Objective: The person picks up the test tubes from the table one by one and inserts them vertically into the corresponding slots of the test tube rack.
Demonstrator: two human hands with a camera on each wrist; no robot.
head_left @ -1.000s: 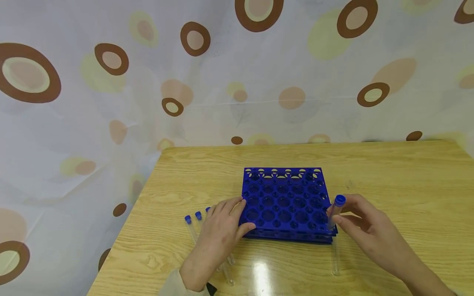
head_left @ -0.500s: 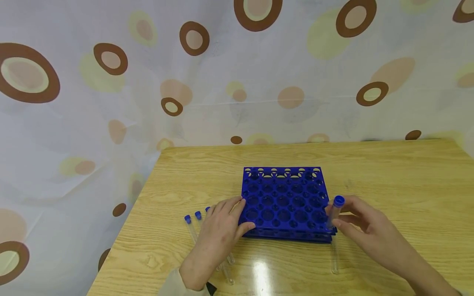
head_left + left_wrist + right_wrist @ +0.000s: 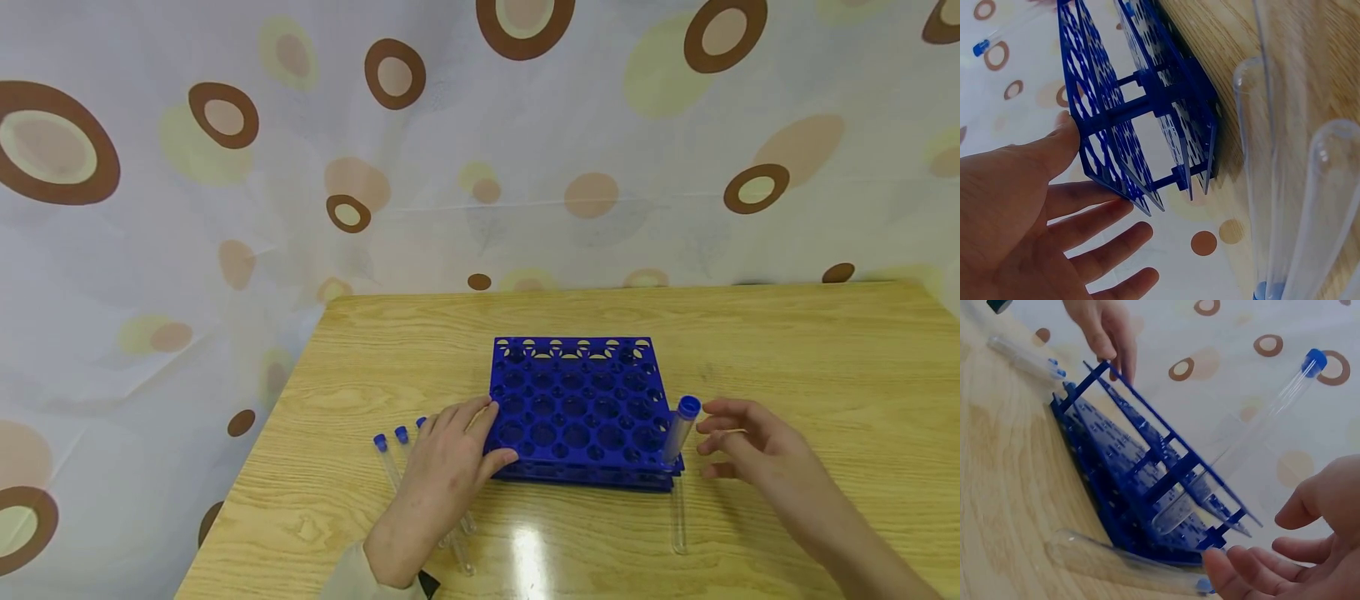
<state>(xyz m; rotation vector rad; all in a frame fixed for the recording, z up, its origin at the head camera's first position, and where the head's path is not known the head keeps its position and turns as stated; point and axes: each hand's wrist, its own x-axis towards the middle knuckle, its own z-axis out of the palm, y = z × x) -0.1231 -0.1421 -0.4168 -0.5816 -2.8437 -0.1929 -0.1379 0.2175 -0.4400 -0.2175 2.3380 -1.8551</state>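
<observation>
One blue rack (image 3: 585, 465) is sitting on the worktop (image 3: 810, 358), and one clear standing tube (image 3: 681, 433) with a blue cap is rising from its near right corner. One lying tube (image 3: 678, 517) is resting just beside the rack's right side, its rounded end pointing near. At the left, three blue caps (image 3: 401, 435) are showing on more tubes (image 3: 392, 471), which the left grip (image 3: 446, 467) is partly hiding, so I cannot tell their full number.

The right grip (image 3: 772, 462) is hovering just right of the standing tube, apart from it, fingers loosely bent and holding nothing. The left grip is touching the rack's near left corner, its fingers loosely spread.

The worktop is showing pale wood grain and a bright glare near the rack. Beyond it and at the left, a white cloth (image 3: 592, 108) is hanging, printed with brown rings.
</observation>
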